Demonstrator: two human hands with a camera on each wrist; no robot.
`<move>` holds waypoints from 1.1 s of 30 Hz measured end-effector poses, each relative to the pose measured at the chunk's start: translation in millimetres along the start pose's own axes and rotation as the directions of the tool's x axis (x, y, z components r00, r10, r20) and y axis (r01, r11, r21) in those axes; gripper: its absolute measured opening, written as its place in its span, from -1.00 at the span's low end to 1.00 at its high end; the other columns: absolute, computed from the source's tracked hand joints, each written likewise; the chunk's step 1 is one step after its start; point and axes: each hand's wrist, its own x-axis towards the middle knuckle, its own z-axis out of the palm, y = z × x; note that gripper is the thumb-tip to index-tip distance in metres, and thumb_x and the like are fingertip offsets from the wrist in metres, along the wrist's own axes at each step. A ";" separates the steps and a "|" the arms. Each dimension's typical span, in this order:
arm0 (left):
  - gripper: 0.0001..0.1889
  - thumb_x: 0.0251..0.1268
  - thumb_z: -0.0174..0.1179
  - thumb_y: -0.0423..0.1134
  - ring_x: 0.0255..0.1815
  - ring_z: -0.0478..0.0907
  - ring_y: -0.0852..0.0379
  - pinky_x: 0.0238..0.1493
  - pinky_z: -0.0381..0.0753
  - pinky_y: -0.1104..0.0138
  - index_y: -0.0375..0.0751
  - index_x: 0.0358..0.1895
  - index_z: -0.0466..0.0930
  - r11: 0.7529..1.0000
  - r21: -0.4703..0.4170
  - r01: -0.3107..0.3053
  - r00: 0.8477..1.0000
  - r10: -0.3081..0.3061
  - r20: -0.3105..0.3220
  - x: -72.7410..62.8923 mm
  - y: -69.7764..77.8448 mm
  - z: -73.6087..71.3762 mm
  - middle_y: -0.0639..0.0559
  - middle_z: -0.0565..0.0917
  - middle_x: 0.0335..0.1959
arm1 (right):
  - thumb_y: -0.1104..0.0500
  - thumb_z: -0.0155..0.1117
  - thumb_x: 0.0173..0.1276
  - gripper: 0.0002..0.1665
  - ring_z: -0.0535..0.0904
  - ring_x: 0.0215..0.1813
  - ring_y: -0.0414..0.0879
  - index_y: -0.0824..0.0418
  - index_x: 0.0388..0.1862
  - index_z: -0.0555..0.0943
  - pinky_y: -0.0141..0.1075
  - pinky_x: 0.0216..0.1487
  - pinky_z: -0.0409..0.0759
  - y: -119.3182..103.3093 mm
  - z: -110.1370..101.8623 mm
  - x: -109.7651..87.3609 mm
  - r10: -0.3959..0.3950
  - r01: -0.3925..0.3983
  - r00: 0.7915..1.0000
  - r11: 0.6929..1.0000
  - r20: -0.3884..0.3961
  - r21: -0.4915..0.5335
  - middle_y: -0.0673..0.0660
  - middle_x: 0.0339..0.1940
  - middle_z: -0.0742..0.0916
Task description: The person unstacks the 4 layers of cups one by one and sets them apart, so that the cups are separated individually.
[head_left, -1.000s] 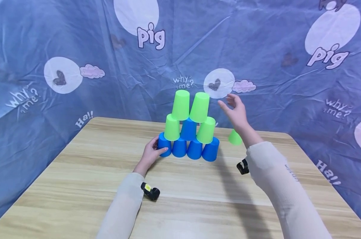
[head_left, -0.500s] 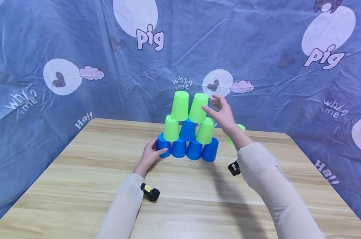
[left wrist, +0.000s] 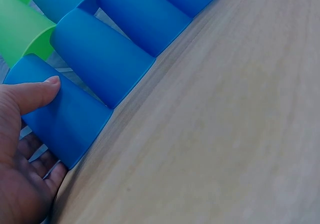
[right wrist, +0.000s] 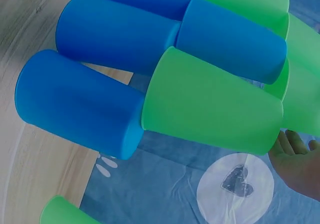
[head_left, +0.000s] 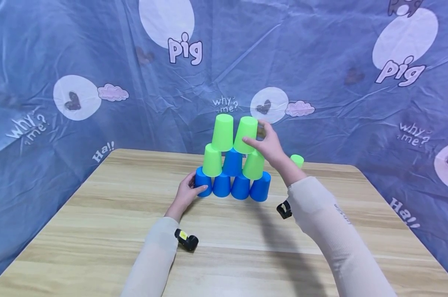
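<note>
A pyramid of upturned plastic cups stands on the wooden table: a row of blue cups below, a middle row with a blue cup between two green cups, and two green cups on top. My left hand holds the leftmost bottom blue cup, thumb across its front and fingers around the far side. Up at the top right green cup, my right hand has its thumb over the front and its fingers at the right side. The top left green cup stands beside it.
Another green cup is on the table to the right, partly hidden by the right forearm. A blue patterned cloth hangs behind the table. Black wrist cameras sit on both sleeves.
My right hand has moved left from beside the pyramid to the top right green cup, its thumb now over the cup's front. The left hand stays at its blue cup.
</note>
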 end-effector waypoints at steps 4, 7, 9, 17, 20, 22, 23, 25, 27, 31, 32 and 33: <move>-0.34 0.00 0.24 -0.30 0.19 0.16 -0.08 0.15 0.16 0.10 -0.20 0.23 0.19 1.000 -0.003 0.005 1.000 -0.005 -0.006 0.4 -0.2 0.7 -0.19 0.27 0.18 | 0.09 0.30 0.04 -0.16 0.34 0.06 0.01 0.20 0.25 0.12 -0.08 -0.04 0.38 -0.2 2.3 0.2 0.005 -0.005 1.000 1.000 0.000 -0.003 0.21 0.05 0.45; -0.35 0.00 0.24 -0.29 0.19 0.17 -0.07 0.15 0.16 0.12 -0.19 0.22 0.19 1.000 -0.003 0.010 1.000 -0.010 -0.009 1.0 -0.3 1.5 -0.18 0.27 0.18 | 0.12 0.29 0.05 -0.18 0.36 0.05 0.02 0.22 0.25 0.13 -0.08 -0.05 0.38 -0.1 3.2 0.2 0.004 -0.004 1.000 1.000 -0.002 -0.006 0.21 0.05 0.45; -0.35 0.01 0.23 -0.30 0.19 0.16 -0.07 0.15 0.15 0.11 -0.20 0.22 0.19 1.000 -0.003 0.007 1.000 -0.007 -0.008 1.5 -0.4 1.8 -0.18 0.27 0.18 | 0.13 0.29 0.05 -0.18 0.36 0.05 0.02 0.22 0.25 0.13 -0.08 -0.04 0.37 0.1 3.7 0.4 0.000 0.000 1.000 1.000 -0.004 -0.006 0.20 0.05 0.45; -0.36 0.01 0.23 -0.29 0.19 0.17 -0.06 0.15 0.16 0.13 -0.18 0.22 0.20 1.000 0.003 0.011 1.000 -0.011 -0.013 2.5 -0.2 1.4 -0.15 0.28 0.18 | 0.17 0.29 0.06 -0.19 0.37 0.03 0.02 0.22 0.25 0.13 -0.10 -0.02 0.35 2.8 6.9 2.8 -0.025 0.025 1.000 1.000 -0.003 0.010 0.18 0.05 0.46; -0.37 0.01 0.23 -0.29 0.19 0.17 -0.06 0.15 0.16 0.12 -0.19 0.22 0.20 1.000 -0.001 0.001 1.000 -0.001 -0.014 1.9 0.4 1.2 -0.17 0.28 0.18 | 0.17 0.29 0.06 -0.19 0.37 0.03 0.02 0.21 0.25 0.13 -0.10 -0.03 0.36 3.1 7.7 2.7 -0.028 0.028 1.000 1.000 -0.006 0.000 0.18 0.06 0.45; -0.37 0.02 0.22 -0.29 0.19 0.17 -0.07 0.15 0.16 0.12 -0.19 0.22 0.20 1.000 -0.002 -0.003 1.000 0.003 -0.016 1.7 0.3 1.1 -0.17 0.28 0.17 | 0.17 0.28 0.06 -0.19 0.37 0.04 0.02 0.21 0.26 0.13 -0.09 -0.03 0.35 2.9 8.2 2.4 -0.026 0.026 1.000 1.000 -0.006 -0.003 0.18 0.07 0.45; -0.37 0.02 0.22 -0.29 0.19 0.17 -0.08 0.15 0.16 0.11 -0.20 0.22 0.20 1.000 -0.004 -0.005 1.000 0.005 -0.016 1.4 0.1 1.0 -0.18 0.28 0.17 | 0.18 0.28 0.06 -0.18 0.36 0.04 0.03 0.21 0.26 0.12 -0.09 -0.02 0.35 2.8 8.5 2.3 -0.024 0.024 1.000 1.000 -0.005 -0.002 0.19 0.07 0.45; -0.36 0.01 0.23 -0.30 0.19 0.17 -0.08 0.15 0.15 0.11 -0.20 0.22 0.20 1.000 -0.005 -0.004 1.000 0.004 -0.018 1.2 0.0 0.6 -0.18 0.28 0.18 | 0.18 0.28 0.06 -0.18 0.36 0.05 0.03 0.20 0.26 0.12 -0.09 -0.01 0.35 2.2 8.8 2.0 -0.017 0.017 1.000 1.000 -0.006 -0.004 0.19 0.08 0.44; -0.36 0.00 0.24 -0.30 0.19 0.17 -0.08 0.15 0.15 0.11 -0.20 0.22 0.20 1.000 -0.007 0.001 1.000 -0.001 -0.017 0.9 0.0 0.3 -0.19 0.27 0.18 | 0.18 0.29 0.06 -0.19 0.36 0.05 0.03 0.20 0.26 0.12 -0.09 -0.01 0.35 1.5 9.3 1.6 -0.011 0.011 1.000 1.000 -0.008 -0.002 0.19 0.08 0.45; -0.36 -0.01 0.25 -0.30 0.19 0.17 -0.08 0.15 0.16 0.11 -0.21 0.21 0.21 1.000 -0.021 -0.007 1.000 0.007 -0.014 0.2 -0.7 0.5 -0.19 0.28 0.17 | 0.17 0.29 0.05 -0.21 0.37 0.04 0.02 0.21 0.23 0.15 -0.10 -0.02 0.36 -1.2 8.7 -0.8 -0.007 0.007 1.000 1.000 -0.028 -0.003 0.18 0.05 0.47; -0.36 -0.01 0.25 -0.29 0.18 0.18 -0.08 0.14 0.17 0.10 -0.21 0.21 0.22 1.000 -0.023 -0.012 1.000 0.012 -0.011 0.1 -1.0 0.5 -0.19 0.28 0.17 | 0.17 0.29 0.05 -0.22 0.37 0.04 0.02 0.21 0.23 0.16 -0.10 -0.03 0.36 -1.9 8.5 -1.5 -0.008 0.008 0.999 1.000 -0.034 -0.003 0.18 0.04 0.47; -0.36 -0.01 0.25 -0.29 0.18 0.18 -0.08 0.14 0.17 0.11 -0.21 0.20 0.22 1.000 -0.024 -0.016 1.000 0.015 -0.010 0.2 -1.6 0.6 -0.19 0.29 0.16 | 0.17 0.29 0.05 -0.22 0.38 0.03 0.02 0.22 0.22 0.16 -0.10 -0.04 0.37 -2.5 8.1 -2.2 -0.009 0.009 0.999 1.000 -0.039 -0.004 0.18 0.03 0.48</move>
